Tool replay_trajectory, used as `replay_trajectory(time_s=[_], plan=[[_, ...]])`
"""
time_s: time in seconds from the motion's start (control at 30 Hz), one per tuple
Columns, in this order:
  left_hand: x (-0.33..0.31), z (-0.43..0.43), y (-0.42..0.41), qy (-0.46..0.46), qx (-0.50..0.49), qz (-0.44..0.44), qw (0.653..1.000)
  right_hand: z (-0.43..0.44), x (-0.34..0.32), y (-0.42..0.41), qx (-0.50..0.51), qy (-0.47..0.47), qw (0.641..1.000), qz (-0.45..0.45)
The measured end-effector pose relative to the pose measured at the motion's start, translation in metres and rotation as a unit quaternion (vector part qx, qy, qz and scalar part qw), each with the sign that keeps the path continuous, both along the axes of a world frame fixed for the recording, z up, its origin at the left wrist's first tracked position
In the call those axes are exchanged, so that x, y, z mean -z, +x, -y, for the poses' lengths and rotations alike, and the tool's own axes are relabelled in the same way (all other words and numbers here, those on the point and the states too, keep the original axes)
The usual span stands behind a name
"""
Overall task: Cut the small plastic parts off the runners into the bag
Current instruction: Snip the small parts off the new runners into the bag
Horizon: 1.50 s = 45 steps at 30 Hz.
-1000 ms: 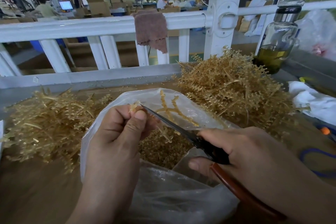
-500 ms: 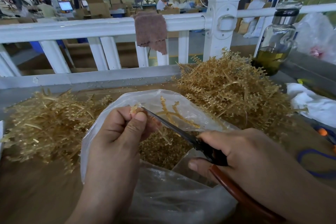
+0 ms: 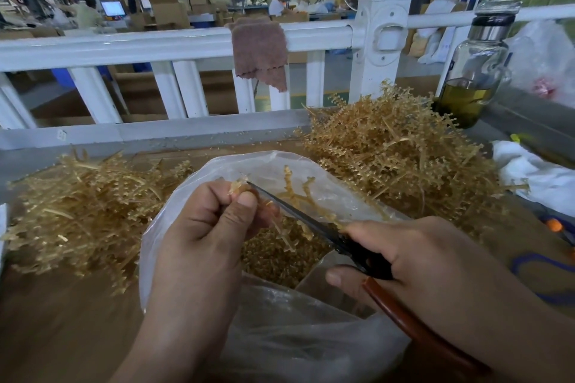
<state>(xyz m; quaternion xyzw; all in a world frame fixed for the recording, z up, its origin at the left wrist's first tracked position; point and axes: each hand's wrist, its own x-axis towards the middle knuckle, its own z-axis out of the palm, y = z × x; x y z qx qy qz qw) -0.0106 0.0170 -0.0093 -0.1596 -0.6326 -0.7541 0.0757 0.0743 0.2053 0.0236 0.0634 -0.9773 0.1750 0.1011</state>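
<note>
The left hand [image 3: 211, 227] is curled, thumb and fingertips pinching a short amber runner [image 3: 239, 187] above the mouth of the bag [image 3: 311, 348]. The right hand [image 3: 435, 264] is wrapped round the reddish-brown handle of the scissors [image 3: 357, 253], over the bag's right side. The thumb lies under the dark pivot and a forefinger lies along the top. The black blades reach up and left across the bag's mouth, and their tip meets the runner just beside the left thumbnail. Whether the blades are parted cannot be told.

The bag is clear plastic and sits open on the brown counter [image 3: 62, 329], its rim standing up behind both hands. A heap of small cut parts [image 3: 273, 261] lies inside it. Two more runner pieces [image 3: 298, 193] show at the bag's far wall, though whether they are inside or behind it is unclear.

Left of the bag lies a flat pile of runners [image 3: 71, 211]. A taller pile [image 3: 398, 152] stands behind the bag to its right. Further right of the bag lies a crumpled white sheet [image 3: 535, 174]. Beyond the taller pile stands a glass bottle [image 3: 476, 71] partly filled with olive-coloured liquid. Behind the bag runs a white railing [image 3: 124, 47] with a brownish cloth [image 3: 259, 53] draped over its top rail.
</note>
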Motion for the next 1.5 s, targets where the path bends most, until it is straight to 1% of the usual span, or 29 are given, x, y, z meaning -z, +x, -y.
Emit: replay_trajectory(time_s=[0.2,0.27,0.4,0.57,0.77,0.97,1.03,1.17,1.33,1.5], plan=[[0.000,0.003,-0.001,0.009,-0.010,0.040,0.999,0.002,0.002,0.000,0.006,-0.007,1.000,-0.003],[0.001,0.002,-0.001,0.001,-0.013,0.033,0.999,0.002,0.003,-0.001,0.011,0.005,1.000,-0.009],[0.000,0.001,-0.003,0.014,-0.035,0.031,0.999,0.002,0.005,-0.002,0.021,0.016,0.999,-0.022],[0.001,0.005,-0.005,-0.001,-0.039,0.028,0.999,0.004,0.008,-0.001,0.021,0.026,0.999,-0.038],[0.001,0.008,-0.008,0.032,-0.015,0.042,0.999,0.004,0.008,-0.002,0.019,0.015,0.999,-0.036],[-0.004,0.007,-0.002,0.019,-0.010,-0.002,1.000,0.005,0.008,-0.002,0.023,0.034,0.998,-0.037],[-0.006,0.008,-0.002,0.024,-0.016,0.000,1.000,0.004,0.008,-0.002,0.029,0.038,0.998,-0.032],[-0.005,0.007,-0.004,0.061,0.006,0.041,0.997,0.003,0.006,-0.002,0.025,0.017,0.999,-0.019],[-0.004,0.005,-0.006,0.097,0.053,0.098,0.989,0.006,0.004,-0.001,0.014,-0.053,0.998,0.004],[-0.008,0.004,-0.006,0.148,0.066,0.130,0.978,0.010,0.005,0.000,0.004,-0.033,0.999,0.037]])
